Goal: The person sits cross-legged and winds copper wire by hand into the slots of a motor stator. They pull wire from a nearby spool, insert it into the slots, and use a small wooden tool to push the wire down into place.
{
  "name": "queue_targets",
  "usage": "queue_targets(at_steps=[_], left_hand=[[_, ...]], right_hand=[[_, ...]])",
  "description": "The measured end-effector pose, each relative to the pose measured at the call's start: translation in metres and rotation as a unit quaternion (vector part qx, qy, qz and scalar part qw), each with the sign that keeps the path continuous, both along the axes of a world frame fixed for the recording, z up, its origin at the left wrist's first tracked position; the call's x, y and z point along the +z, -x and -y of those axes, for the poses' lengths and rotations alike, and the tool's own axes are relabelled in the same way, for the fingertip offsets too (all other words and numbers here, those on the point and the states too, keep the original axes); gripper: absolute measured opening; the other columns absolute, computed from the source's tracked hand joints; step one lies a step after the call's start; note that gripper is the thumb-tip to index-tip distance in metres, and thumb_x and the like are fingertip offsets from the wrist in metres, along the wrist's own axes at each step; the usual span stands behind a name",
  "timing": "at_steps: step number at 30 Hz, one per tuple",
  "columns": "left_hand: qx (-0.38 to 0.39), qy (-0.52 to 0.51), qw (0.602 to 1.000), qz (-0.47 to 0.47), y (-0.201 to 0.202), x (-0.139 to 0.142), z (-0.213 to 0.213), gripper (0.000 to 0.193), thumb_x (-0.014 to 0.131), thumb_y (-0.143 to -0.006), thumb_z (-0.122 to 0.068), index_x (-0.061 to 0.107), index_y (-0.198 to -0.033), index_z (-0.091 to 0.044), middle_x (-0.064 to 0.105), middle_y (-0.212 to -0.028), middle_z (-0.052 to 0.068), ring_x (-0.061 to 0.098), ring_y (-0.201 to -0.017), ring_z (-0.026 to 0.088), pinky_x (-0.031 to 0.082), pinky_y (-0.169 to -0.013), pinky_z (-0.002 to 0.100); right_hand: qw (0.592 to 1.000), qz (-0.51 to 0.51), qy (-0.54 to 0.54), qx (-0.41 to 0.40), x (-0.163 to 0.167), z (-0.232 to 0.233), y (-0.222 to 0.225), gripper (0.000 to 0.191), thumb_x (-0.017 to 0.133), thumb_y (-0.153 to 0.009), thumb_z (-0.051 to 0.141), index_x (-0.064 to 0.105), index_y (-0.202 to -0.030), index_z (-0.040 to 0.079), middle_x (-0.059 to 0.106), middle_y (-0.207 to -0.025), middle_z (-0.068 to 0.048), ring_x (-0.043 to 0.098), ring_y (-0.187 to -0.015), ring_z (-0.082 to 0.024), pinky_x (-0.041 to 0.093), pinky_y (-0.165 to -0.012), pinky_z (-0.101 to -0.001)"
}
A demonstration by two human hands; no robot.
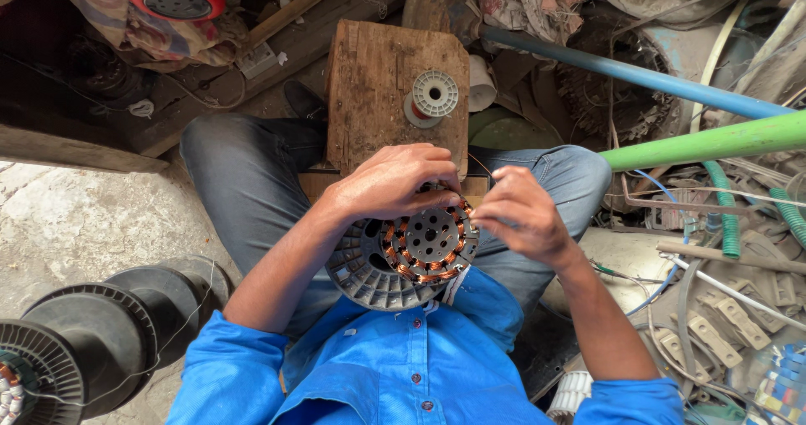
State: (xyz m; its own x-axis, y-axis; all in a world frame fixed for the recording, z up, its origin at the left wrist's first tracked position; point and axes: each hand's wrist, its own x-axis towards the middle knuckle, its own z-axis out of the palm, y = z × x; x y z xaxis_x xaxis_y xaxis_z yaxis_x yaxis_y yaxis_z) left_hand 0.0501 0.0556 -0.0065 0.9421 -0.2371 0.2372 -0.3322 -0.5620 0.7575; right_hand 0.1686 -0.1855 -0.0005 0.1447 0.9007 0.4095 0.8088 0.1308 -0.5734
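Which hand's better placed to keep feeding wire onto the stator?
Probably right. The right hand pinches at the rim of the copper-wound stator, where a thin wire leads in; the left hand lies over its top, steadying.

You have one view only, from the camera on your head, facing almost straight down over your chest and lap. It sits close: your left hand [395, 182] and right hand [520, 215] fill the middle of the frame. Past your fingertips, toward the top edge, lies a wooden block [395, 81]; floor clutter fills both sides.
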Motion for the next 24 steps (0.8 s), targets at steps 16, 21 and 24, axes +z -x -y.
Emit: queue_targets(at_steps=[16, 21, 24], left_hand=[[-0.009, 0.004, 1.0, 0.014, 0.0, -0.001, -0.001, 0.026, 0.072, -0.093, -0.038, 0.073, -0.097, -0.012, 0.063, -0.09, 0.006, 0.065, -0.093, 0.028, 0.052, -0.076, 0.044], [-0.001, -0.004, 1.0, 0.016, -0.002, -0.003, 0.0, 0.029, 0.072, -0.092, -0.038, 0.072, -0.097, -0.01, 0.064, -0.091, 0.006, 0.066, -0.093, 0.028, 0.052, -0.077, 0.044], [0.002, -0.006, 1.0, 0.009, 0.0, -0.003, 0.001, 0.029, 0.071, -0.092, -0.038, 0.072, -0.097, -0.009, 0.064, -0.092, 0.006, 0.066, -0.094, 0.029, 0.052, -0.077, 0.044]], right_hand=[[0.959, -0.277, -0.018, -0.051, -0.076, -0.003, -0.018, 0.013, 0.08, -0.087, 0.01, 0.073, -0.096, 0.003, 0.072, -0.094, -0.005, 0.068, -0.096, -0.019, 0.051, -0.11, -0.0428], [0.93, -0.358, -0.002, -0.082, -0.1, 0.006, 0.0, 0.008, 0.075, -0.091, 0.004, 0.073, -0.098, 0.002, 0.073, -0.102, -0.007, 0.068, -0.11, -0.023, 0.053, -0.103, -0.04], [0.937, -0.345, -0.002, -0.062, -0.102, 0.009, 0.009, 0.018, 0.074, -0.083, -0.001, 0.073, -0.101, 0.0, 0.073, -0.11, -0.009, 0.067, -0.116, -0.027, 0.05, -0.106, -0.0398]])
